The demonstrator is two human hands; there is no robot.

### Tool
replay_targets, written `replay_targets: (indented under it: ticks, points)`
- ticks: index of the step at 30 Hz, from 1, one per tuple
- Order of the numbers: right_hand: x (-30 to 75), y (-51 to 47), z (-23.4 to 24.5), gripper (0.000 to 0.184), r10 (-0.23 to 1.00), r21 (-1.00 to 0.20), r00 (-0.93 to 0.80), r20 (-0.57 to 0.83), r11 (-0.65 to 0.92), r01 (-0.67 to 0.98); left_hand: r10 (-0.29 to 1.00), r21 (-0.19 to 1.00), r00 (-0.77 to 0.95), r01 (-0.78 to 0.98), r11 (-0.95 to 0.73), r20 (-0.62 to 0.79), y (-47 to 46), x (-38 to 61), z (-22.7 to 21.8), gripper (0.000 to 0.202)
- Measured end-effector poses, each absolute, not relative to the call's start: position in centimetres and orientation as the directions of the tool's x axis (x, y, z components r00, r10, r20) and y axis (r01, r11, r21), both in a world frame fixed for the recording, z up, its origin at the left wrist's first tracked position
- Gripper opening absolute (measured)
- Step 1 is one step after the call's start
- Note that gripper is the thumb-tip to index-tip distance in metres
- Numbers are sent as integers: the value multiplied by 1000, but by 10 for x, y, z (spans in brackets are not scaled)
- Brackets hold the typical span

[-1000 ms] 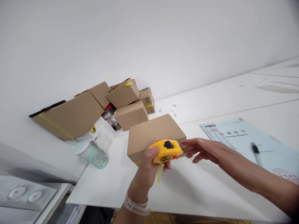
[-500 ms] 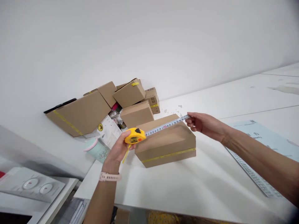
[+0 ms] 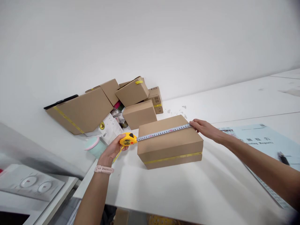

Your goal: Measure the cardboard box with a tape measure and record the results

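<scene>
Left hand (image 3: 114,147): grips the yellow tape case (image 3: 128,139), just off the cardboard box's (image 3: 173,142) left end
Right hand (image 3: 203,128): apart from the left, pinching the blade (image 3: 164,132) by the right edge
Blade: now longer and lower, its marks spanning the top
Cardboard box: on the white table (image 3: 164,190), between the hands

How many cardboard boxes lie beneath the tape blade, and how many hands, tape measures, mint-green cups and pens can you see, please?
Cardboard box beneath blade: 1
Left hand and right hand: 2
Tape measure: 1
Mint-green cup: 1
Pen: 1
Total: 6
</scene>
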State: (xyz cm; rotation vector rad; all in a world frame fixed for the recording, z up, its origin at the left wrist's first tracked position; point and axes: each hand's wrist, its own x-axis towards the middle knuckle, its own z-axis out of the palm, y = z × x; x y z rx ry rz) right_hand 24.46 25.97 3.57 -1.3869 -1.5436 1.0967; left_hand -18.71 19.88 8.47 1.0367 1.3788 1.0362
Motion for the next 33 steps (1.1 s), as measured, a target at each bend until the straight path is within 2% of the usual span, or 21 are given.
replay_targets:
  ticks: [5,17,23,26,28,29,33]
  points:
    - [243,264,31,35,996,-858,-84,42,79,507,969,970,-46,31,242,-241,211,-191,81,34]
    - [238,261,38,42,995,-830,-97,38,86,551,967,967,14,28,254,-255,221,-199,73,38]
    - [236,262,49,39,996,-677,-80,44,88,731,980,983,78,21,184,-186,221,-198,76,35]
    - [241,270,57,35,996,-759,-82,18,67,648,980,992,155,4,124,-124,203,-194,91,32]
    - [245,278,68,36,997,-844,-74,37,71,532,969,995,229,-20,101,-94,178,-183,100,40]
    - [246,281,74,37,996,-870,-69,57,83,485,958,994,271,-30,103,-91,162,-173,100,50]
    - [230,296,99,37,971,-857,-200,134,215,469,851,965,489,-64,254,-192,99,-102,71,89]
